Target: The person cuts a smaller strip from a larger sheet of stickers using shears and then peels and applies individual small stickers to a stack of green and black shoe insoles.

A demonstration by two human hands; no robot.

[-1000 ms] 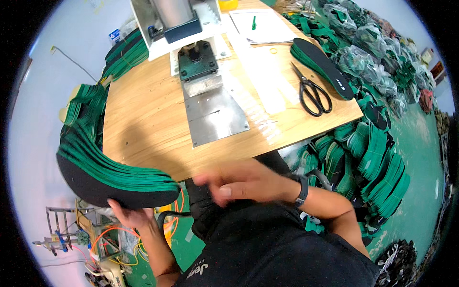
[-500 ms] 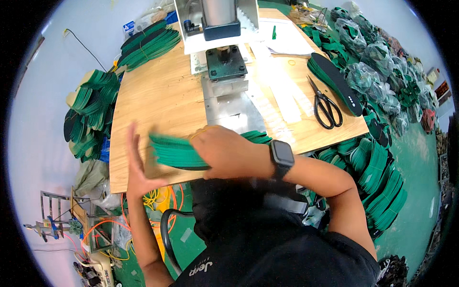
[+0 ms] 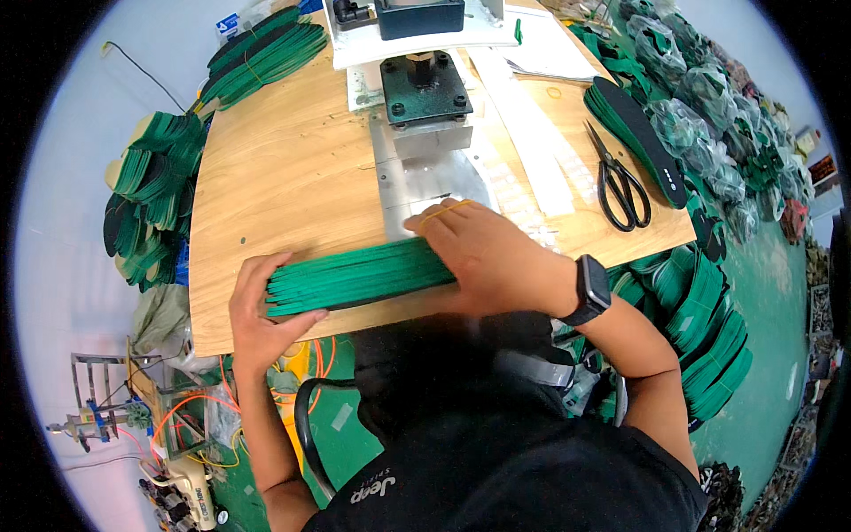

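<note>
A stack of green insoles (image 3: 359, 273) lies on its side along the near edge of the wooden table. My left hand (image 3: 264, 310) cups its left end, thumb on the near side and fingers on the far side. Around the right end my right hand (image 3: 496, 257) is wrapped, hiding that end. A yellow rubber band (image 3: 446, 209) is looped over the right hand's fingers. Beyond the stack stands a press with a black plate (image 3: 425, 89) and a metal block, above a steel base plate (image 3: 434, 182).
Black-handled scissors (image 3: 623, 188) and another bundle of insoles (image 3: 634, 137) lie on the right of the table (image 3: 284, 177). White strips (image 3: 532, 142) run beside the press. More insole stacks (image 3: 266, 58) sit at the back left. Plastic bags (image 3: 700, 133) fill the far right.
My left hand has come in from beside the stack and closed on its left end. My right hand has moved right along the stack to its other end. The view has shifted slightly.
</note>
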